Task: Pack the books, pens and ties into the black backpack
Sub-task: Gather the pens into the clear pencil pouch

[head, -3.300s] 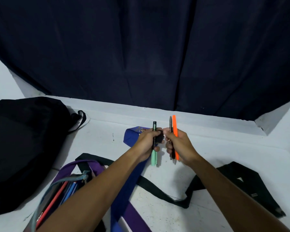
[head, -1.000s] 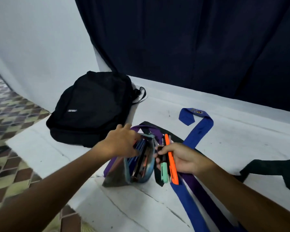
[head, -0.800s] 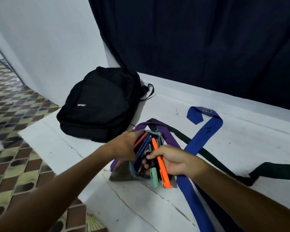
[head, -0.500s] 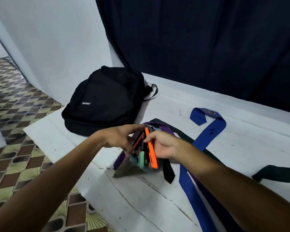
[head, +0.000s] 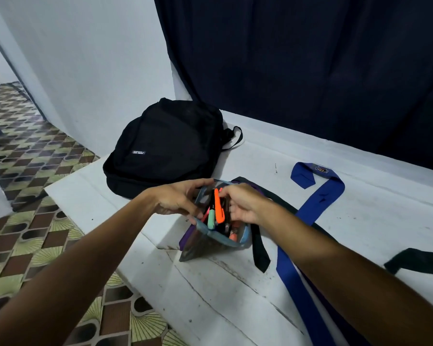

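Left hand (head: 178, 199) pinches the pencil pouch (head: 211, 237) mouth wide; right hand (head: 243, 206) grips the pens (head: 219, 207), feeding them in. Pouch sits near the closed black backpack (head: 165, 146), on the ties (head: 310, 216). Let go early and the pens could spill onto the counter (head: 210, 295).

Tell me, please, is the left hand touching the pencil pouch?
Touching. The head view shows the left hand with fingers on the rim of the pencil pouch, holding its mouth open while the right hand feeds in the orange highlighter.

white platform (head: 235, 290) | dark curtain (head: 310, 58) behind it | white wall (head: 85, 58) left | patterned tile floor (head: 23, 233) below-left
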{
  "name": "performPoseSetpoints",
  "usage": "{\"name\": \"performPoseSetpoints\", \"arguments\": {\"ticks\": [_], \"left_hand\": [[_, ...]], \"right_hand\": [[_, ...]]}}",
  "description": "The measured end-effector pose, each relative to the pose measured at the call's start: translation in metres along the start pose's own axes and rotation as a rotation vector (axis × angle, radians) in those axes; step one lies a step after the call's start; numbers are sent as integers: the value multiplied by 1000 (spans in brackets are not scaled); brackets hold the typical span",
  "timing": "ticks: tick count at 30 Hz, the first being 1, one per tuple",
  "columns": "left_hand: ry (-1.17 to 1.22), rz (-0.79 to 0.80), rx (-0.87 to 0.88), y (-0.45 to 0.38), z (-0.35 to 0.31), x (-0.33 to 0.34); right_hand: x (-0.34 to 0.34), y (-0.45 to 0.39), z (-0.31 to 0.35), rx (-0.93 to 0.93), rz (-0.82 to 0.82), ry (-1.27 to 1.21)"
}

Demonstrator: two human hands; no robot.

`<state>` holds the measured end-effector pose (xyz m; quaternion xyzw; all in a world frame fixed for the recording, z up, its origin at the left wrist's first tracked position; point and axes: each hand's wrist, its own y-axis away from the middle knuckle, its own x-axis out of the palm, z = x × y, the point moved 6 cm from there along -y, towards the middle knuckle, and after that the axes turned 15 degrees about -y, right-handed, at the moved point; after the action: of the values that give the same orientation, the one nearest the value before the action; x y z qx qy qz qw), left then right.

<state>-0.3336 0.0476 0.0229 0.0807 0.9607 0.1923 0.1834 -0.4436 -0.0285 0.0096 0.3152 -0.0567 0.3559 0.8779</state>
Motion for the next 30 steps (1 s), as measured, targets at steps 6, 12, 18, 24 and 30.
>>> {"name": "performPoseSetpoints", "arguments": {"ticks": [6, 12, 18, 24, 30], "left_hand": [[-43, 23, 7, 1, 2, 0], [-74, 1, -27, 0, 8, -5], [-71, 31, -23, -3, 7, -4], [-67, 70, -4, -3, 8, -1], [-35, 78, 15, -5, 12, -5]], "right_hand": [[-5, -7, 7, -115, -127, 219], [-14, -17, 2, -211, -258, 312], [-10, -14, 8, -185, -250, 413], [-12, -14, 8, -284, -291, 262], [-12, -9, 4, -321, -309, 384]]}}
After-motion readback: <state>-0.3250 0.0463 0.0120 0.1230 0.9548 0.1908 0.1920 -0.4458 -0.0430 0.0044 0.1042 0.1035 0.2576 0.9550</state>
